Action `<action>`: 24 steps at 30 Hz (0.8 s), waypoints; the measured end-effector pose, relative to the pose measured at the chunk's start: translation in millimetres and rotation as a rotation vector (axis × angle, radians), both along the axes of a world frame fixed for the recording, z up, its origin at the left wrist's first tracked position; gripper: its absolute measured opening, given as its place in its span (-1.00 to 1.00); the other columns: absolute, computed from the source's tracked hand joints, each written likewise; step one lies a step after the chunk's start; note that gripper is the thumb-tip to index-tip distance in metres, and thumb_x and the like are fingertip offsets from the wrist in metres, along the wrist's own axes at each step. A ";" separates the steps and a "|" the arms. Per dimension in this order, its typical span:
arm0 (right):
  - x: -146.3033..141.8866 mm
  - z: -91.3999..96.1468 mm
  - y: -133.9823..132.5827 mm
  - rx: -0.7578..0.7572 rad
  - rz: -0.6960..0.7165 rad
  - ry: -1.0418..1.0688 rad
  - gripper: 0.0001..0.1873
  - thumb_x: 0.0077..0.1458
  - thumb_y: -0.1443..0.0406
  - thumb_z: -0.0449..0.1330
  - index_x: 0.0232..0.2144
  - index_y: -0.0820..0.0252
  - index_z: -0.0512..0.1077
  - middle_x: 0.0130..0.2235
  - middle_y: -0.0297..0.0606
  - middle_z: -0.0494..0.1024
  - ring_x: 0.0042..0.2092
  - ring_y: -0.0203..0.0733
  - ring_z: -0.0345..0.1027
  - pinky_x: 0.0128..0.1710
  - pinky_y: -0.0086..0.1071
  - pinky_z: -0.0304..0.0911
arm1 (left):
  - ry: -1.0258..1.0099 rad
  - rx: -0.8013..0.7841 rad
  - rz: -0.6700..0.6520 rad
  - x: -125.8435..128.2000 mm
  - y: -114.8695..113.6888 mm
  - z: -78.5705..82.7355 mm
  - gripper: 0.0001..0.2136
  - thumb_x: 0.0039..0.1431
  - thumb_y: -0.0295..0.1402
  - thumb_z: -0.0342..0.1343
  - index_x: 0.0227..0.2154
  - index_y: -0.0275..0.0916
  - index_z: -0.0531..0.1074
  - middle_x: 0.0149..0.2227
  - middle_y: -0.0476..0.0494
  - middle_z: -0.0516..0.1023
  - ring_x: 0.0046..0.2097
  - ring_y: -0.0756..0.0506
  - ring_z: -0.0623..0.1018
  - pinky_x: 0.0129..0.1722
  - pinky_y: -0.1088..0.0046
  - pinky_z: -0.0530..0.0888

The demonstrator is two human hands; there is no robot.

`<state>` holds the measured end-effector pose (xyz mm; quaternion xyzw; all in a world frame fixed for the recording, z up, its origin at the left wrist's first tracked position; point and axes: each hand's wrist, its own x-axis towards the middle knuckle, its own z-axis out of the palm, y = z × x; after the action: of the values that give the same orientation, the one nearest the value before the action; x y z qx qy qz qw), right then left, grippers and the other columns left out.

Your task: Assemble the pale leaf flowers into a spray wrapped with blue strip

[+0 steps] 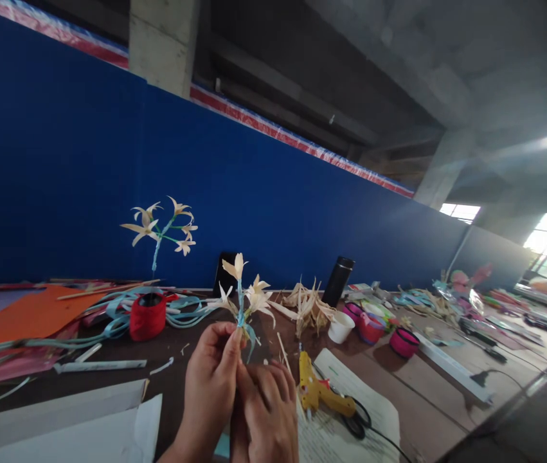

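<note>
My left hand (211,379) pinches the stem of a handmade flower sprig (256,297) between thumb and fingers, in front of the table's middle. The sprig has several cream, pointed-petal flowers around an upright stem wrapped in light blue. A loose light-blue strip (251,342) hangs from the stem just above the pinch. Close below and to the right is my right hand (267,408), its fingers curled together by the lower stem; what they grip is hidden. Farther back stands a similar sprig (158,233) with several flowers on a blue-wrapped stem.
A yellow glue gun (324,389) lies on a printed sheet (374,411) at the right. Behind stand a white cup (340,328), a black flask (339,283) and dried husks (308,305). A red-wrapped container (148,316) and orange sheet (27,315) are on the left.
</note>
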<state>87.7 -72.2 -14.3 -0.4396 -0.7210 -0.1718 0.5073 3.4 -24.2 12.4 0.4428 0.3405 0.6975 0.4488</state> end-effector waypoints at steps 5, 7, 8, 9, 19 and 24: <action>15.0 5.0 -2.0 -0.062 0.109 0.273 -0.67 0.07 0.42 0.01 -0.14 0.09 0.43 -0.25 -0.18 0.48 -0.20 -0.11 0.35 -0.22 -0.23 0.27 | 0.028 0.015 -0.066 -1.2 0.8 0.6 -0.82 0.06 -0.22 0.08 -0.40 -0.23 0.31 -0.51 0.06 0.39 -0.46 0.06 0.36 -0.43 0.59 0.31; 22.9 15.4 1.2 -0.215 0.101 0.562 -0.74 0.10 0.34 0.06 -0.13 0.12 0.40 -0.16 -0.15 0.48 -0.12 -0.10 0.35 -0.15 -0.24 0.27 | 0.040 0.020 -0.087 -1.3 0.1 1.0 -0.82 0.07 -0.22 0.07 -0.40 -0.23 0.31 -0.50 0.05 0.38 -0.45 0.05 0.36 -0.42 0.57 0.31; 25.7 21.6 4.1 -0.310 0.153 0.676 -0.70 0.10 0.29 0.09 -0.08 0.13 0.36 -0.11 -0.14 0.47 -0.09 -0.09 0.34 -0.13 -0.24 0.28 | 0.047 0.017 -0.091 -1.3 -0.3 1.3 -0.82 0.06 -0.22 0.07 -0.40 -0.23 0.31 -0.50 0.05 0.38 -0.45 0.04 0.36 -0.42 0.57 0.31; 27.3 27.7 7.6 -0.411 0.251 0.745 -0.65 0.08 0.25 0.12 -0.04 0.14 0.34 -0.07 -0.13 0.45 -0.07 -0.08 0.34 -0.12 -0.24 0.28 | 0.055 0.010 -0.094 -1.4 -0.7 1.5 -0.82 0.06 -0.22 0.08 -0.40 -0.23 0.32 -0.50 0.04 0.39 -0.45 0.04 0.36 -0.42 0.57 0.31; 20.8 45.4 34.3 -0.669 0.569 0.932 -0.72 0.02 0.18 0.19 -0.21 0.18 0.48 -0.21 -0.21 0.53 -0.11 -0.10 0.35 -0.07 -0.24 0.22 | 0.063 0.006 -0.146 -0.2 3.7 -1.9 -0.80 0.03 -0.20 0.10 -0.40 -0.24 0.32 -0.44 0.00 0.43 -0.37 -0.01 0.42 -0.34 0.51 0.35; 27.0 44.1 37.9 -0.724 0.588 0.919 -0.73 -0.01 0.20 0.22 -0.25 0.21 0.51 -0.35 -0.24 0.53 -0.25 -0.17 0.37 -0.16 -0.29 0.23 | 0.054 0.024 -0.177 0.1 1.9 0.8 -0.82 0.04 -0.22 0.10 -0.41 -0.24 0.33 -0.47 0.01 0.43 -0.40 0.01 0.42 -0.35 0.53 0.35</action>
<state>114.7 -34.3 29.9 -0.3957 -0.5332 0.4331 0.6095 3.5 -22.2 13.2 0.4953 0.3035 0.6470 0.4939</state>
